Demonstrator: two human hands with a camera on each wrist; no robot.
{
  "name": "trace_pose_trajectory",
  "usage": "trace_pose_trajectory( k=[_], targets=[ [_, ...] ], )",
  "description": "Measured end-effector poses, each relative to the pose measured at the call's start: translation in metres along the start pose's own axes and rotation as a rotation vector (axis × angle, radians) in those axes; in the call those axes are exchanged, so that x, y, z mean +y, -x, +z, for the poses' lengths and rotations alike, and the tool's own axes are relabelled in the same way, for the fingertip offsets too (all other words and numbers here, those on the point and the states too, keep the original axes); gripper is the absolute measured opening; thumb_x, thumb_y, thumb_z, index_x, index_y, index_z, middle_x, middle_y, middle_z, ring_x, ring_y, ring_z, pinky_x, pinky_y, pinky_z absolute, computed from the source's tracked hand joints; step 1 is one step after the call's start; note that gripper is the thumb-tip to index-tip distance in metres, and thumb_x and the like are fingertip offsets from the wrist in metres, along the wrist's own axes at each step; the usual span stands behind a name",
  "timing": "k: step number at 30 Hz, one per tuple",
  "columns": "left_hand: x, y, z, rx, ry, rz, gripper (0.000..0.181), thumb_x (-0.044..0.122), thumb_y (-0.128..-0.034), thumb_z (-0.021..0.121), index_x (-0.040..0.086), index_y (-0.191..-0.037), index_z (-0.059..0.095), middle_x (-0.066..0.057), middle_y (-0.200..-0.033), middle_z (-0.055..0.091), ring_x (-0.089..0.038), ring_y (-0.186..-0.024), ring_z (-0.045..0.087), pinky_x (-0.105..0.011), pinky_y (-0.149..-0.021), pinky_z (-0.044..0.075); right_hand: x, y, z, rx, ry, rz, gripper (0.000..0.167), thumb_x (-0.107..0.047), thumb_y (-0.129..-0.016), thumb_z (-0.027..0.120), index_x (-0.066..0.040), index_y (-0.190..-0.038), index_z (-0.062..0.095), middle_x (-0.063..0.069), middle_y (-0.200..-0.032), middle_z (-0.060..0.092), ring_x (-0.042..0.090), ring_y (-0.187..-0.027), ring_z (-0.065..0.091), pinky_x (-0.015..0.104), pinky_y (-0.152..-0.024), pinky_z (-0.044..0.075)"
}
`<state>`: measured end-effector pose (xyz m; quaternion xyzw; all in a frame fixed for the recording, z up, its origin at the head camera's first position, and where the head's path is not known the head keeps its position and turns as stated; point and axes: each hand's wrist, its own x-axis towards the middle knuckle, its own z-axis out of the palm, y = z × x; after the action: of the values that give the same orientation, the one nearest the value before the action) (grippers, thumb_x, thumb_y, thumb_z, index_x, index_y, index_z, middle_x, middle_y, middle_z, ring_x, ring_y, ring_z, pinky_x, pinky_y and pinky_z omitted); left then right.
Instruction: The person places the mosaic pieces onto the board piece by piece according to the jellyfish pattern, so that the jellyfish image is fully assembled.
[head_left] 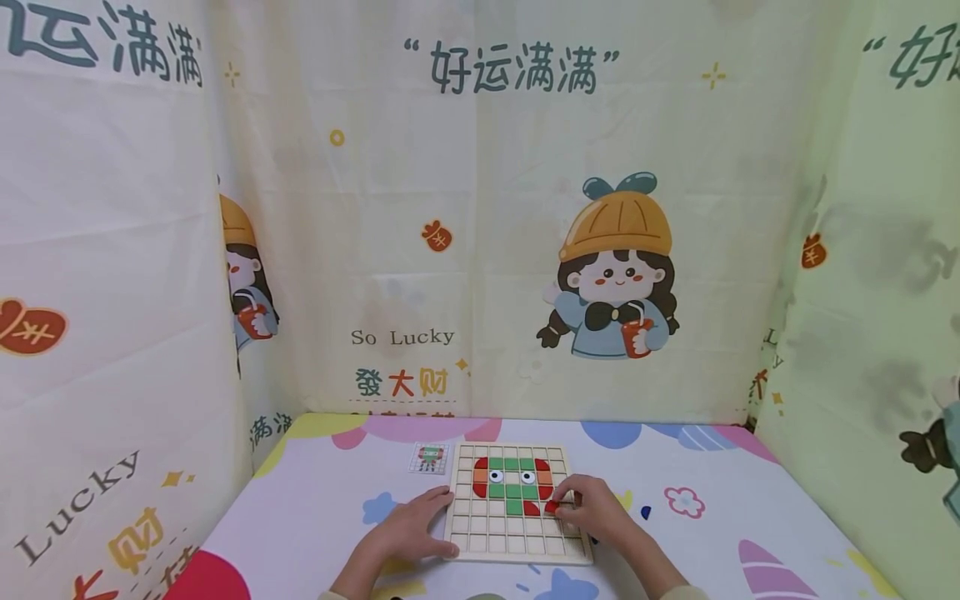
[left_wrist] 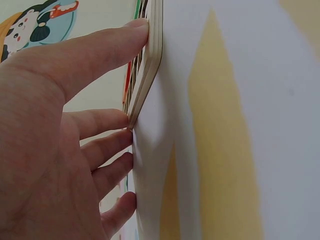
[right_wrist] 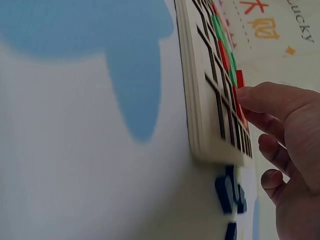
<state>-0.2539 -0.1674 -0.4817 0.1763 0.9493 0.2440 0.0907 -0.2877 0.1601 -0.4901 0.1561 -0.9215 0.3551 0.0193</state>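
Note:
A square wooden grid board [head_left: 491, 543] lies on the table, with red, green and orange tiles and two eye tiles set in its upper cells. My right hand [head_left: 592, 510] is over the board's right side and pinches a red tile [head_left: 551, 507] between thumb and finger. In the right wrist view that red tile [right_wrist: 239, 78] stands up out of the grid, partly covered by the fingertips. My left hand [head_left: 408, 527] rests at the board's left edge, thumb and fingers spread; its thumb [left_wrist: 107, 50] touches the board's side.
A small pattern card [head_left: 430, 458] with a coloured figure lies just left of the board's far corner. Dark blue pieces [right_wrist: 226, 192] lie on the table beyond the board's right edge, one of them a half-round piece [head_left: 646, 512]. Printed cloth walls surround the table.

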Motion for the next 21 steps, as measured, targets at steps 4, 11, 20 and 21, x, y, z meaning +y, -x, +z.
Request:
trace_pose_trajectory(
  k=[4,11,20,21],
  targets=[
    [-0.001,-0.001,0.000,-0.002,-0.001,0.003,0.084,0.051,-0.0758,0.075,0.012,-0.144,0.045,-0.009,-0.153,0.040,-0.039,-0.140,0.037,-0.064,-0.108,0.035,-0.010,-0.006,0.008,-0.008,0.010,-0.042,0.010,-0.013,-0.079,0.077,-0.019,-0.084,0.070,-0.005,-0.083,0.060,0.010,-0.071,0.046,0.020,-0.058,0.037],
    [-0.001,-0.001,0.001,0.001,-0.008,0.002,0.085,0.051,-0.0754,0.076,0.012,-0.144,0.045,-0.009,-0.153,0.040,-0.039,-0.139,0.038,-0.064,-0.107,0.035,-0.019,-0.015,0.023,-0.021,0.046,-0.118,0.008,-0.013,-0.078,0.079,-0.019,-0.078,0.072,-0.009,-0.085,0.063,0.008,-0.078,0.050,0.023,-0.068,0.045],
    [0.000,0.001,0.001,0.008,-0.001,-0.005,0.085,0.051,-0.0752,0.076,0.012,-0.144,0.045,-0.009,-0.153,0.039,-0.039,-0.140,0.037,-0.065,-0.108,0.034,-0.031,-0.023,0.036,-0.040,0.050,-0.144,0.009,-0.015,-0.079,0.079,-0.019,-0.076,0.072,-0.010,-0.087,0.067,0.008,-0.079,0.053,0.026,-0.072,0.047],
    [0.000,0.000,0.001,0.008,-0.001,-0.008,0.085,0.051,-0.0752,0.076,0.012,-0.144,0.045,-0.009,-0.154,0.039,-0.039,-0.140,0.037,-0.064,-0.108,0.034,-0.033,-0.024,0.037,-0.039,0.045,-0.144,0.008,-0.016,-0.079,0.079,-0.019,-0.076,0.072,-0.010,-0.087,0.068,0.007,-0.080,0.053,0.027,-0.073,0.047]
  ],
)
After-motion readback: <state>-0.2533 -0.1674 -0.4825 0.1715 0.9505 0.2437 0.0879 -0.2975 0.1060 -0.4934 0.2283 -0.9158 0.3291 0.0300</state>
